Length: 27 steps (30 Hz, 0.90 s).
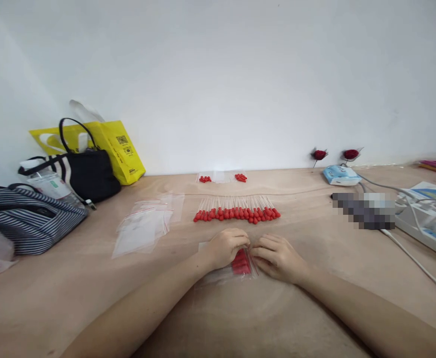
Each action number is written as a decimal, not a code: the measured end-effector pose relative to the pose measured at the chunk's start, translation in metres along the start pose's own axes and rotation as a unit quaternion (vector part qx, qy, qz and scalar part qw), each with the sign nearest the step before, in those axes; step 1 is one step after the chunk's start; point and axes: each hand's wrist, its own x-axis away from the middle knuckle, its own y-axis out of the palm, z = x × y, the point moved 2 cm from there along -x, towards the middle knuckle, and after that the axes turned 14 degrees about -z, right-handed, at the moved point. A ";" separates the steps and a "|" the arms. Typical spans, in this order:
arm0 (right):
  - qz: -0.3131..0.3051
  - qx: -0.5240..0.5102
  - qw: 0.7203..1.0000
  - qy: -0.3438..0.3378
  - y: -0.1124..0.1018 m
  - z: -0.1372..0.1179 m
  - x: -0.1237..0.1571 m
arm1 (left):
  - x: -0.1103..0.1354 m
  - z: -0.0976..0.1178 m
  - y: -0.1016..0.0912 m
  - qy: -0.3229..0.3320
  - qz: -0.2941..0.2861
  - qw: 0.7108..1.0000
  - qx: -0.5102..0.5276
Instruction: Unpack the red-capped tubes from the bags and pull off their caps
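A clear zip bag (218, 276) lies flat on the table in front of me, with several red pieces (241, 263) showing inside at its right side. My left hand (228, 247) is over the bag, its fingers closed on the upper edge near the red pieces. From the right, my right hand (277, 257) has its curled fingers closed at the bag's right edge, beside a red zip line. The fingertips of both hands are close together and partly hidden. Just beyond them, thin pale sticks with red bulb-shaped ends (236, 214) lie in a row, red ends toward me.
Flat clear zip bags (143, 226) overlap left of the row. Near the wall, clear bags hold red-ended pieces (241, 177). Striped (35, 219), black (91, 174) and yellow (123, 154) bags stand left. A tissue pack (341, 175), cables and white boxes (427, 223) occupy the right.
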 end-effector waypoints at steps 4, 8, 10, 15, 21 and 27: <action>0.015 0.020 0.999 0.029 -0.003 0.002 -0.002 | 0.001 0.000 -0.001 0.001 0.005 1.000 -0.001; -0.003 0.028 1.000 0.010 -0.003 0.003 -0.003 | 0.001 0.000 0.000 0.008 0.008 1.000 0.003; -0.012 0.034 0.999 0.000 -0.002 0.003 -0.003 | 0.001 0.000 0.000 0.009 0.008 1.000 0.006; -0.039 0.046 0.998 -0.013 -0.001 0.005 -0.003 | 0.002 -0.002 0.002 0.005 0.010 1.000 0.011; -0.039 0.035 0.998 -0.029 -0.003 0.003 -0.003 | 0.002 -0.004 0.004 0.015 0.012 1.000 0.015; -0.024 0.077 0.996 -0.043 -0.002 0.001 -0.003 | 0.001 -0.002 0.001 0.021 0.011 1.000 0.019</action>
